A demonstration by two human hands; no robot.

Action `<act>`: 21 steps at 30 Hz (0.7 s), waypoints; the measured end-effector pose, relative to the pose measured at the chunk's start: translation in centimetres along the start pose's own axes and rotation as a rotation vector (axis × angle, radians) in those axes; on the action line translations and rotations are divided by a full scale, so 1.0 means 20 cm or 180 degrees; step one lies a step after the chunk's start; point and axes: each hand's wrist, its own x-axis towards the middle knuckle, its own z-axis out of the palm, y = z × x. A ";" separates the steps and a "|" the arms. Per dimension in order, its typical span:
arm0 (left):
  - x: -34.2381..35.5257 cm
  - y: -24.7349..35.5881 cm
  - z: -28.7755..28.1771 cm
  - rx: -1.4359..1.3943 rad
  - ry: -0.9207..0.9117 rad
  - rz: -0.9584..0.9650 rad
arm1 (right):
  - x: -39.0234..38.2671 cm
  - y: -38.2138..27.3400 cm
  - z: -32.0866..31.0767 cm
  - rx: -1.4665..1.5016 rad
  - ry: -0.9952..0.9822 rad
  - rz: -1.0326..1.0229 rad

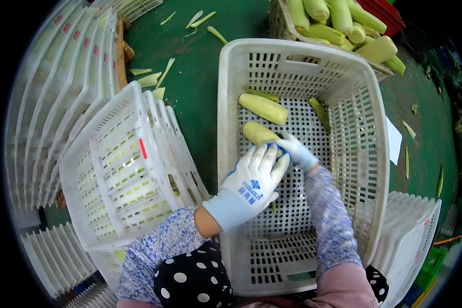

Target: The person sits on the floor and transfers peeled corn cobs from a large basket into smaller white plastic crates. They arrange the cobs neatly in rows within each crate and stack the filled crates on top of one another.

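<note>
Pressing unevenly with the left hand (251, 179) and right hand (296, 151), whose grips I cannot tell, could roll the near corn ear (256, 132) toward twelve o'clock.

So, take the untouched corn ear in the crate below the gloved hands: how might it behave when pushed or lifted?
The corn ear would probably roll if pushed side-on, as its body looks rounded, though the green strip beyond it might stop it. It is likely stiff when lifted, being thick and plump. Its smooth-looking surface may be slippery.
</note>
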 end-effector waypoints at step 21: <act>-0.29 -0.24 -0.22 -0.6942 0.2786 -0.2240 | 0.33 0.13 0.11 0.0242 0.0475 -0.0068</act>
